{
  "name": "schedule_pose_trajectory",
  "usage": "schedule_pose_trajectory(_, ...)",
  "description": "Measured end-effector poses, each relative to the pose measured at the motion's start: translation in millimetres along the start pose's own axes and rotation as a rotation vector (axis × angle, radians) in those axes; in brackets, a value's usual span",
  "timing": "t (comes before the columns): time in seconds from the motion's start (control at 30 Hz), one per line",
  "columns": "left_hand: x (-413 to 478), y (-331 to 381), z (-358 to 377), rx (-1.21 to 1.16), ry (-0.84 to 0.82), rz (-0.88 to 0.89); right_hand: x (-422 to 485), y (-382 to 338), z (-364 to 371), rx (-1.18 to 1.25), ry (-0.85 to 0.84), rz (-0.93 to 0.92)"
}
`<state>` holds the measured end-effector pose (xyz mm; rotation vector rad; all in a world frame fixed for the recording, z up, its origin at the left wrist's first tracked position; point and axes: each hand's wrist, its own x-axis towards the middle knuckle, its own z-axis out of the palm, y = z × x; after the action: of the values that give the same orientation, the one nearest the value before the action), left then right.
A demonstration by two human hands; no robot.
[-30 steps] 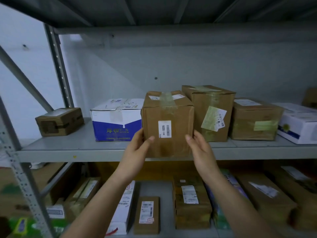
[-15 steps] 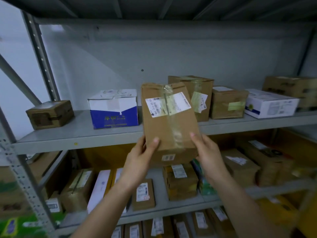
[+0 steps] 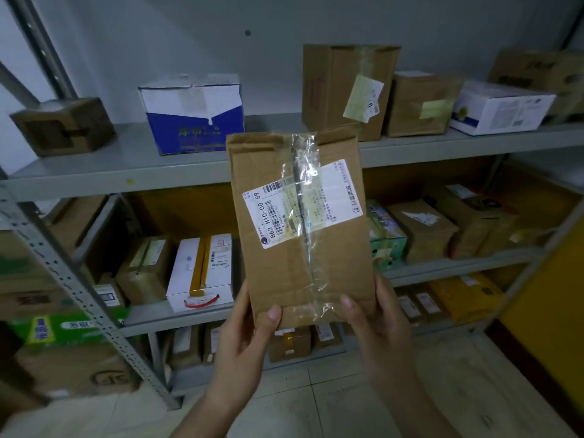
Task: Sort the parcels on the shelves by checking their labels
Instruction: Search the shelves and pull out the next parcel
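Observation:
A brown cardboard parcel (image 3: 278, 267) sealed with clear tape is held up in front of the shelves, its taped face turned toward me. A white shipping label (image 3: 301, 202) with barcodes lies across that face. My left hand (image 3: 243, 336) grips the parcel's lower left corner, thumb on the front. My right hand (image 3: 379, 324) grips the lower right corner, thumb on the tape. The upper shelf (image 3: 132, 172) behind carries a small brown box (image 3: 63, 126), a blue-and-white box (image 3: 192, 113), a tall brown box (image 3: 344, 90), another brown box (image 3: 417, 105) and a white box (image 3: 502, 109).
A grey metal upright (image 3: 79, 286) slants across the left. Lower shelves hold several parcels, among them a white box with yellow tape (image 3: 202, 273) and a green carton (image 3: 60, 328). Tiled floor (image 3: 331, 403) lies below. A yellow surface (image 3: 546, 311) stands at the right.
Both hands lifted the parcel off the upper shelf, drew it toward me and down, and tipped its taped label face up toward the camera. The view dropped lower.

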<state>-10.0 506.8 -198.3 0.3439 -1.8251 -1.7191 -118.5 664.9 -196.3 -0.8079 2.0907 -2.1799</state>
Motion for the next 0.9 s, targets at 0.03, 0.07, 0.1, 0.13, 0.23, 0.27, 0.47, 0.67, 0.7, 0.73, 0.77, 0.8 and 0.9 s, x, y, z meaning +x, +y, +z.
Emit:
schedule_pose_trajectory(0.03, 0, 0, -1, -0.002, -0.001, 0.000, 0, -1, 2, 0.010, -0.004, -0.001)
schedule_pose_trajectory(0.07, -1, 1, -3, 0.002, -0.002, 0.001, -1, -1, 3, 0.015, -0.007, -0.003)
schedule_pose_trajectory(0.1, 0, 1, -4, 0.006, -0.002, 0.006, -1, -1, 5, 0.023, -0.006, -0.003)
schedule_pose_trajectory(0.13, 0, 1, -6, 0.007, 0.002, 0.013, 0, -1, 7, 0.034, -0.006, -0.003)
schedule_pose_trajectory(0.23, 3, -1, -11, 0.013, 0.004, 0.023, 1, -2, 13, 0.058, -0.018, -0.023)
schedule_pose_trajectory(0.27, 4, -1, -12, 0.011, 0.004, 0.029, 3, -1, 14, 0.059, -0.019, -0.029)
schedule_pose_trajectory(0.47, 39, 12, -13, 0.085, -0.012, 0.098, 37, -4, 18, 0.065, -0.045, -0.037)
schedule_pose_trajectory(0.67, 122, 63, -8, 0.309, -0.019, 0.283, 123, -37, 16, 0.122, -0.179, -0.178)
schedule_pose_trajectory(0.7, 137, 69, -7, 0.320, -0.007, 0.294, 140, -38, 17, 0.102, -0.190, -0.186)
schedule_pose_trajectory(0.73, 151, 73, -6, 0.328, 0.008, 0.304, 156, -37, 18, 0.085, -0.201, -0.185)
schedule_pose_trajectory(0.77, 164, 75, -4, 0.335, 0.020, 0.314, 173, -36, 18, 0.073, -0.209, -0.178)
schedule_pose_trajectory(0.8, 176, 76, -1, 0.336, 0.035, 0.318, 189, -34, 18, 0.058, -0.212, -0.174)
schedule_pose_trajectory(0.9, 206, 81, 7, 0.344, 0.074, 0.330, 231, -29, 17, 0.025, -0.208, -0.208)
